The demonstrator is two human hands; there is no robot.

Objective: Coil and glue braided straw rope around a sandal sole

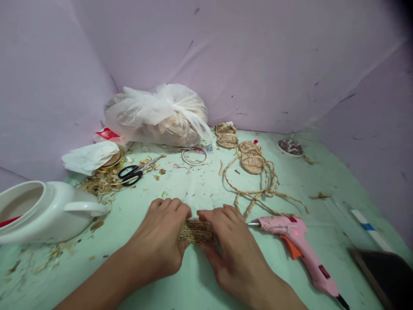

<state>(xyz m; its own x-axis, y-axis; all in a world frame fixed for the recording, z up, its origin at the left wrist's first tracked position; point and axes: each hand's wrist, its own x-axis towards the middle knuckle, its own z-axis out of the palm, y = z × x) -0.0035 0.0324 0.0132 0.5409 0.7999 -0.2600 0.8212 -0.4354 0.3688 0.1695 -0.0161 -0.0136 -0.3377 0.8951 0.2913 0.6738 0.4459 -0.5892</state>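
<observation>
The coiled rope piece point(198, 232) is positioned above the near part of the table point(200, 187), between the two hands. The left hand point(164, 237) is closed around its left end, fingers curled over the far side and thumb beneath. The right hand point(230, 245) is closed around the opposite end, its thumb on the near side.

Handling: the piece is probably light, fairly stiff across its packed rows and rough enough not to slip. Excess bending is likely to spread the rows. Grip both ends, thumbs opposing fingers, and keep the right hand clear of the nozzle of the pink glue gun point(303, 239), which lies just beside it with a red light showing.

Containers: a white handled container point(64, 211) is located toward the left edge; a red item point(9, 221) shows inside its mouth. A tied translucent bag point(135, 120), at the far edge, contains pale scraps. A round dish point(290, 154), near the far right corner, holds mottled contents too small to identify.
</observation>
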